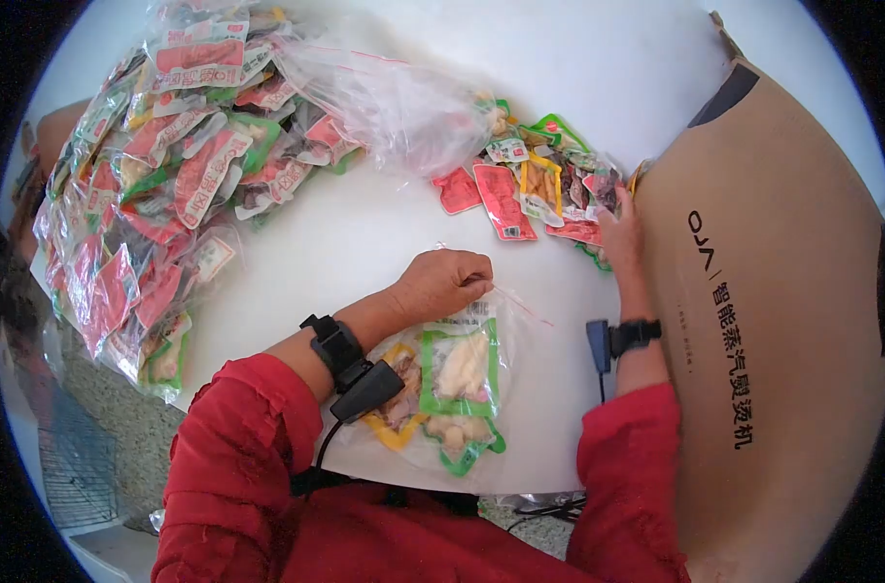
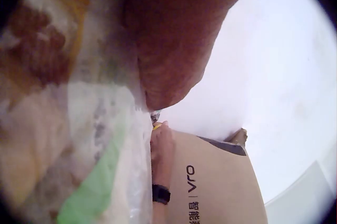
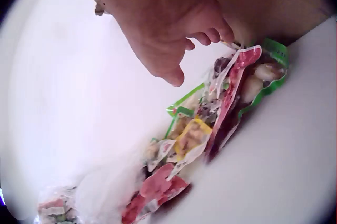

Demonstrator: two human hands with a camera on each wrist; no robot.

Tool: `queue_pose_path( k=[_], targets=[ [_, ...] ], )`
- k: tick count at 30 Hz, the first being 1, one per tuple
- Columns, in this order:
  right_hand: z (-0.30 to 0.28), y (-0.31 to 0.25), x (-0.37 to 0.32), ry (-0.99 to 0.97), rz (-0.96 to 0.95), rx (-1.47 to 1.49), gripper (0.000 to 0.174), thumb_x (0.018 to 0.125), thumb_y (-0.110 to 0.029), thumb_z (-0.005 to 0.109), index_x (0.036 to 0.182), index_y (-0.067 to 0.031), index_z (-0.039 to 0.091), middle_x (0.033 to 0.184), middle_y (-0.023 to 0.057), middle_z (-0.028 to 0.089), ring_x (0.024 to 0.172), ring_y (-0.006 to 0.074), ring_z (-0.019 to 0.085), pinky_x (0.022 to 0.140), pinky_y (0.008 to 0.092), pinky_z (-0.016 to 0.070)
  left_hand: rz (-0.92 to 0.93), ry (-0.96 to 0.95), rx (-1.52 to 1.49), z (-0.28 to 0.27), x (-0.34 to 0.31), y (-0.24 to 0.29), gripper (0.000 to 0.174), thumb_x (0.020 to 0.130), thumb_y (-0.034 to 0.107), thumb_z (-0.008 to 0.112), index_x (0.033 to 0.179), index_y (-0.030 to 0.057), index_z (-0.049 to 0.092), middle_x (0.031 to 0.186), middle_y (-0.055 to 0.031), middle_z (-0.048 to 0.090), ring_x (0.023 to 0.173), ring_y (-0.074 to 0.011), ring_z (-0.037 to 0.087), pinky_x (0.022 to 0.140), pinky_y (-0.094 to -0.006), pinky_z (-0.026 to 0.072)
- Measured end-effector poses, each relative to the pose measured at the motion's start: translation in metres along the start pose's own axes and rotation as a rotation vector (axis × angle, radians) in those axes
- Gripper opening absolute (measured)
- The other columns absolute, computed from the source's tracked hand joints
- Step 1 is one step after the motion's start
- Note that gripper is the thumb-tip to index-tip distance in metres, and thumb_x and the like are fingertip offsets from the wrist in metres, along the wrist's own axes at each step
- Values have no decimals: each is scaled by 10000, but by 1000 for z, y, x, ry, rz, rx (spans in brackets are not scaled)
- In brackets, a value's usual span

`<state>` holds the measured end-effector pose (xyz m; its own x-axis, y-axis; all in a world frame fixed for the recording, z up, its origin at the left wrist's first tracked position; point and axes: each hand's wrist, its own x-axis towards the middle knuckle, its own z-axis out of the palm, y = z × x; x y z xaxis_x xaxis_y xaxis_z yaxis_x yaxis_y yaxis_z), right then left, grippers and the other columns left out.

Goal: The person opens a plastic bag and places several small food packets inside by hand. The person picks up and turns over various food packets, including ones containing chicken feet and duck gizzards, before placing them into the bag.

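Head view: the left hand (image 1: 440,285) pinches one clear bag (image 1: 507,319) of three packets (image 1: 459,369) near the body (image 1: 394,534); the right hand (image 1: 621,233), fingers apart, is at one packet heap (image 1: 541,185) beside one carton (image 1: 782,291).

1. The place looks like an indoor work corner given over to food packets; whether it belongs to a home, shop or workshop cannot be told.
2. A white desk (image 1: 549,408) carries a large heap of sealed food packets (image 1: 204,165), a smaller pile (image 1: 544,185) and a clear zip bag (image 1: 505,340) with packets inside.
3. A printed cardboard box (image 1: 782,262) stands at the right.
4. Below show a speckled floor (image 1: 146,428), wire mesh (image 1: 71,466) and dark cables (image 1: 557,511).
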<state>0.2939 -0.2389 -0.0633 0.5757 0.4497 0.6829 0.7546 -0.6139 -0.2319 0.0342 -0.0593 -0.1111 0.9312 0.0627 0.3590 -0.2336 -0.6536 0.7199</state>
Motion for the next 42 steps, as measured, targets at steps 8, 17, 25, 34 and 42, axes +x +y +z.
queue_pose_path(
  k=[8, 17, 25, 34, 42],
  targets=[
    [11, 10, 10, -374, 185, -271, 628, 729, -354, 597, 1210, 11, 424, 1107, 270, 508, 1037, 393, 488, 892, 432, 384, 44, -27, -4, -5, -1, -2, 311, 874, 362, 429, 829, 80, 554, 764, -109, 591, 749, -302, 566, 678, -397, 436],
    [-29, -14, -47, -441, 137, -292, 417, 811, -355, 505, 1040, -7, 536, 959, 221, 590, 837, 409, 566, 736, 469, 452, 66, -15, 24, -5, -2, -1, 306, 875, 353, 424, 836, 78, 552, 765, -118, 583, 760, -302, 563, 689, -399, 436],
    [-47, -38, -65, -532, 297, -105, 471, 756, -373, 596, 1066, -25, 525, 938, 168, 605, 840, 283, 592, 728, 375, 456, 69, -36, 2, -10, -8, 3, 303, 869, 354, 436, 850, 78, 559, 746, -115, 588, 754, -299, 568, 682, -396, 443],
    [-54, -52, -45, -78, -248, -329, 143, 807, -142, 528, 925, -68, 564, 869, 198, 571, 731, 348, 554, 642, 382, 454, 131, 212, -264, -1, -5, -3, 208, 862, 244, 468, 889, 54, 548, 824, -103, 566, 690, -250, 563, 653, -344, 457],
    [-82, -121, -27, 93, 43, 607, 193, 832, -105, 521, 1019, -61, 544, 864, 52, 586, 692, 103, 527, 593, 256, 445, -144, 281, -767, -2, -1, -8, 271, 834, 166, 482, 1099, 112, 466, 799, -17, 527, 517, -53, 406, 415, -217, 438]
  ],
)
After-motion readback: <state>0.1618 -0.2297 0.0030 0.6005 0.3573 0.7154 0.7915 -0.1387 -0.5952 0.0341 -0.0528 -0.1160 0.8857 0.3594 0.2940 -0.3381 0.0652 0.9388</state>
